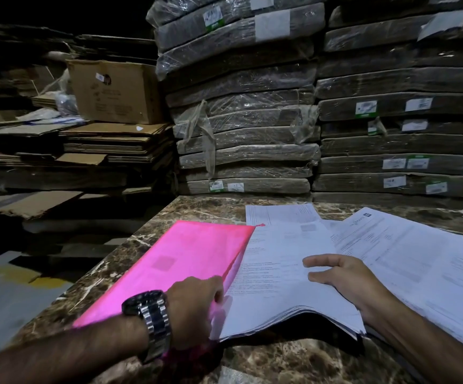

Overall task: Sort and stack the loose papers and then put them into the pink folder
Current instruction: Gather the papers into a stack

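Note:
The pink folder (186,261) lies on the marble table (197,209), its opening edge facing right. A stack of white printed papers (274,278) sits partly inside that opening. My left hand (197,306), with a metal watch on the wrist, pinches the folder's upper flap near its front edge. My right hand (344,281) grips the right side of the paper stack, thumb on top and fingers spread, and the stack's near edge is lifted and bowed. More loose sheets (407,250) lie spread at the right. One sheet (280,213) lies behind the stack.
Tall stacks of plastic-wrapped flat bundles (241,106) rise right behind the table. Flattened cardboard (86,142) and an open carton (114,90) are piled at the left. The table's left edge drops to a dark floor with cardboard scraps.

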A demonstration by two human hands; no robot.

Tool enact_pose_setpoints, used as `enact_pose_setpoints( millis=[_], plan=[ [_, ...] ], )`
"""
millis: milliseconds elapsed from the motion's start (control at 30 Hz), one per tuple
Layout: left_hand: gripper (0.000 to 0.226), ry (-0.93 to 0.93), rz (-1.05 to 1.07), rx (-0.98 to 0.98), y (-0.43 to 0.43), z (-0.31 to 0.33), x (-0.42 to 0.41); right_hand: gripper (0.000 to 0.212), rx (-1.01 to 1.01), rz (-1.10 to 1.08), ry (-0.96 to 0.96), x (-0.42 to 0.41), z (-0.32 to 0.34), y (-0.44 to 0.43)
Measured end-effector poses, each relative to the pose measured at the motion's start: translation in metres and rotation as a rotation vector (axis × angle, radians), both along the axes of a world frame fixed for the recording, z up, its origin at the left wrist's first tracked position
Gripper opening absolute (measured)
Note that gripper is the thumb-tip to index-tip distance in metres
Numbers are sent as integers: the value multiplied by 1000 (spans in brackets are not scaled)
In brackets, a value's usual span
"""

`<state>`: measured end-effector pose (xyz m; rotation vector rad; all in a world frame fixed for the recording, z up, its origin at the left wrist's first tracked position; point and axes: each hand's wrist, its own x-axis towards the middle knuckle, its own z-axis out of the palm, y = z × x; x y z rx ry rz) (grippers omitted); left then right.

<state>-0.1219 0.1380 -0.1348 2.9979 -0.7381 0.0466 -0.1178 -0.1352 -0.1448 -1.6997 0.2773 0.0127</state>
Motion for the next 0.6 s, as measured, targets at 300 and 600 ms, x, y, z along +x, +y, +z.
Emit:
enact_pose_setpoints(
  millis=[300,600],
  plan=[
    [30,-168,150,109,-1,-10,-10,19,43,-36,-35,1,-8,21],
    [27,-92,196,22,-10,-3,2,19,-18,-48,-107,11,-17,52]
  ],
)
